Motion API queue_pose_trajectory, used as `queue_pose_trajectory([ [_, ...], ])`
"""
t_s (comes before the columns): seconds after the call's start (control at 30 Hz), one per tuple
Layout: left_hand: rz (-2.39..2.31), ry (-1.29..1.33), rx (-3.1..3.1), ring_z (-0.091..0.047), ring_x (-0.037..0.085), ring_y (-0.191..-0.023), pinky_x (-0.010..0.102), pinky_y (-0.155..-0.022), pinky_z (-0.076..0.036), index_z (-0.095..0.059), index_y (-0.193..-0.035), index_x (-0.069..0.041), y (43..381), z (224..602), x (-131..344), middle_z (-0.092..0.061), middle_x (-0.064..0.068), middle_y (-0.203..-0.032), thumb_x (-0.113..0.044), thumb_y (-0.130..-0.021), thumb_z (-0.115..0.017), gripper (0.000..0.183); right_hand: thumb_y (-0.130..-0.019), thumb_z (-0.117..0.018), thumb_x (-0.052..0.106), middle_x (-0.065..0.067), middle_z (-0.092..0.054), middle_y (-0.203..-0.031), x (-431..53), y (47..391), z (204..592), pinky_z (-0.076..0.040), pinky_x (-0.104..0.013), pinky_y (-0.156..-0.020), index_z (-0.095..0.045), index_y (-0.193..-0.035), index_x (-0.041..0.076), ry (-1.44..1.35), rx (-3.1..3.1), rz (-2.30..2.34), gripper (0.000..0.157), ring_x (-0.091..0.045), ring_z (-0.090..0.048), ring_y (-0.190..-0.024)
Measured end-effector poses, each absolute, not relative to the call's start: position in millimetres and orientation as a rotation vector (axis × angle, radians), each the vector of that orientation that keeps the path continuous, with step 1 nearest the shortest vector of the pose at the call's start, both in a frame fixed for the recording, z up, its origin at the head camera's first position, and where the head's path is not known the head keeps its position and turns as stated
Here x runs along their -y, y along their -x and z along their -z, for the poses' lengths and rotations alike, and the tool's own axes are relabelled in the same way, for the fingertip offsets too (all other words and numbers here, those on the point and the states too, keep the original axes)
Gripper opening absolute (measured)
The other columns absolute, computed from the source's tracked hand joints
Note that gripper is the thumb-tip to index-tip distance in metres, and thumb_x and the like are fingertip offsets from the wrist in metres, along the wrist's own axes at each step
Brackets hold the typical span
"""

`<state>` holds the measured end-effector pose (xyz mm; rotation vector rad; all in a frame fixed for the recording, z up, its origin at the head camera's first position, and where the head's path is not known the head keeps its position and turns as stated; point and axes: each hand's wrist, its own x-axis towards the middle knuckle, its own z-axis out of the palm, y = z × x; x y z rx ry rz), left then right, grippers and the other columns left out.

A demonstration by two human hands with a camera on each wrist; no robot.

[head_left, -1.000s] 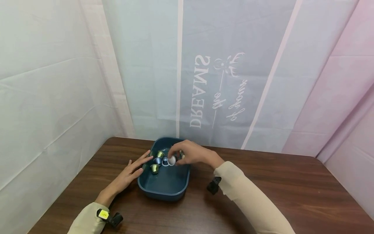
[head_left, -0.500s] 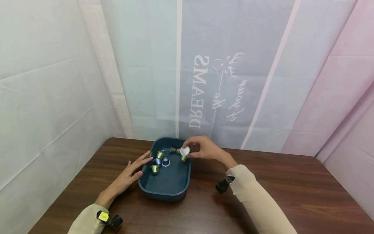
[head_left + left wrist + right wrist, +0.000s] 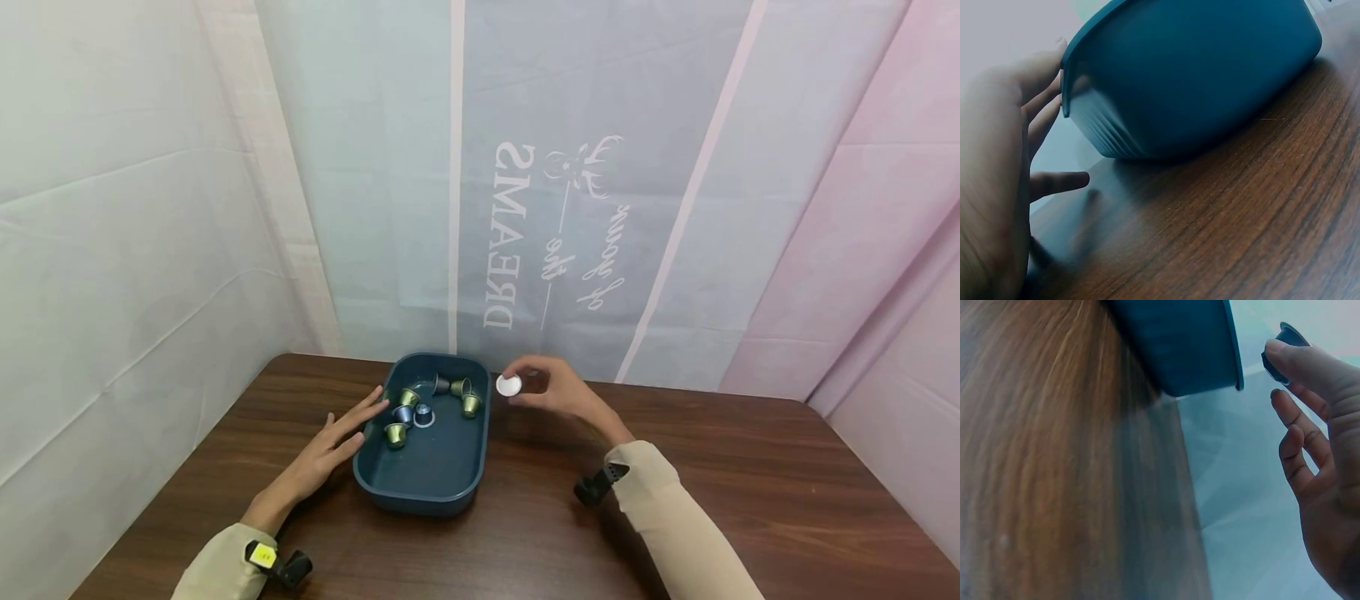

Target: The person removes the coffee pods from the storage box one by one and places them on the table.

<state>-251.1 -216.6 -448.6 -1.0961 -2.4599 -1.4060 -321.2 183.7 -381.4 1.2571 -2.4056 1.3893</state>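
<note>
A coffee capsule (image 3: 508,385), its white lid facing the head camera, is pinched between thumb and fingertips of my right hand (image 3: 558,390). That hand is just right of the blue plastic bin (image 3: 420,502), beyond its rim. In the right wrist view the capsule (image 3: 1285,353) appears dark, apart from the bin wall. My left hand (image 3: 324,454) lies with extended fingers against the bin's left rim; the left wrist view shows fingertips touching the rim. Several capsules lie inside: a green one (image 3: 396,435), a blue one (image 3: 424,416) and a dark one (image 3: 441,384) among them.
The bin stands on a dark wood-grain table (image 3: 675,467). A printed fabric backdrop (image 3: 555,208) hangs close behind the table's far edge, and a pale fabric sheet (image 3: 135,250) rises along the left side.
My right hand has lifted the white-lidded capsule from among the others, carrying it rightward across the bin's right rim. My left hand stays at the left rim.
</note>
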Motion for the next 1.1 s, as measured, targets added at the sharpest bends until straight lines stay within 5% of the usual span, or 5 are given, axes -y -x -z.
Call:
queue_pose_trajectory([
  [0.3, 1.403, 1.084, 2.475, -0.012, 0.039, -0.142, 0.078, -0.092, 0.011, -0.033, -0.150, -0.012, 250, 448, 216, -0.015, 0.009, -0.159, -0.009, -0.101, -0.042, 0.051, -0.077, -0.079, 0.001, -0.013, -0.065, -0.103, -197, 304, 390, -0.053, -0.041, -0.074, -0.066, -0.109, 0.000, -1.032, 2.413, -1.527, 0.034, -0.030, -0.062, -0.088],
  [0.67, 1.402, 1.106, 2.473, -0.010, 0.017, -0.145, 0.078, -0.092, 0.011, -0.032, -0.151, -0.013, 252, 449, 217, -0.014, 0.009, -0.159, -0.007, -0.101, -0.041, 0.051, -0.078, -0.079, 0.003, -0.011, -0.066, -0.101, -210, 306, 418, -0.051, -0.031, -0.070, -0.067, -0.108, 0.002, -0.863, 2.482, -1.538, 0.032, -0.033, -0.061, -0.085],
  [1.1, 1.396, 1.089, 2.486, -0.010, 0.022, -0.145, 0.077, -0.093, 0.012, -0.032, -0.151, -0.015, 251, 449, 217, -0.014, 0.008, -0.159, -0.007, -0.101, -0.041, 0.051, -0.077, -0.082, 0.019, 0.004, -0.067, -0.093, -219, 329, 453, -0.052, -0.030, -0.064, -0.070, -0.105, 0.024, -0.797, 2.565, -1.411, 0.031, -0.016, -0.062, -0.077],
])
